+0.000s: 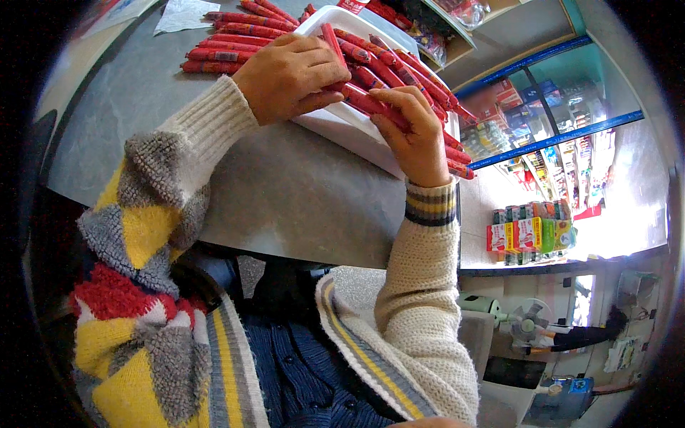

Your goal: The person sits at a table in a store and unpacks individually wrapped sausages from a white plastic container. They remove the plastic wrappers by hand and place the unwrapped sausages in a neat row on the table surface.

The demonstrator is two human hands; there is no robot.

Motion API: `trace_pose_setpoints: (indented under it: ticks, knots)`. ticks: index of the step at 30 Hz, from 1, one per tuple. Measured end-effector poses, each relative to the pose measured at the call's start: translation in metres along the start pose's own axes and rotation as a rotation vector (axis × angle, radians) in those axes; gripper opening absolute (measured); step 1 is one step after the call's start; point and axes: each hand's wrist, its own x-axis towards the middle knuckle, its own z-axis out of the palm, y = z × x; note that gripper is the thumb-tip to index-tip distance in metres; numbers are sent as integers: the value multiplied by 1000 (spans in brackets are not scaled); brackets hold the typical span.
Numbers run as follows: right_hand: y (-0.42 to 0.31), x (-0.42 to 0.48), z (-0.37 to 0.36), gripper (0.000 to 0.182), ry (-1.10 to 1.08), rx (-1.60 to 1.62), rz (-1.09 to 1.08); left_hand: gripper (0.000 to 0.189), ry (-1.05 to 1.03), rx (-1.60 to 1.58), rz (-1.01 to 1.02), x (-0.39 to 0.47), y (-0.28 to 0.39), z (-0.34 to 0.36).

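Observation:
My left hand (297, 75) is at the near left rim of a white tray (369, 144), closed around a red-wrapped sausage (333, 44) whose end sticks up past the knuckles. Between thumb and fingers, my right hand (416, 131) grips another red sausage (366, 100) over the tray; its far end reaches the left fingertips. Many similar sausages (385, 67) lie in the tray, some with tips over the right rim. To the left, more red sausages (230, 45) lie side by side on the grey table (299, 198), partly hidden by the left hand.
A white paper sheet (184, 15) lies at the table's far left. Shelves with packaged goods (449, 32) stand behind the tray. To the right are blue-edged glass panels (551, 139) and a stack of packaged drinks (530, 232). A fan (527, 321) and another person (583, 338) are farther off.

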Motion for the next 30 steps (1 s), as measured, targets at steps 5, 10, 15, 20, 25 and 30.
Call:
trace_pose_setpoints:
  ticks: [5,10,15,20,25,30]
  knots:
    - [6,-5,-1,23,109,88,155,34,73,-48,40,-1,-6,7]
    - [14,-6,-5,15,244,335,539,29,187,-8,-246,-9,-43,-4]
    - [21,-6,-1,23,39,-78,357,27,181,75,-558,-38,-81,5]
    - [27,-11,-5,32,-121,-98,375,31,-193,100,-884,-52,-85,13]
    - [30,-13,-4,32,-133,-127,398,34,-259,269,-854,-58,-85,16]
    - [24,-8,-6,29,-154,-95,548,33,21,341,-641,-53,-79,18]
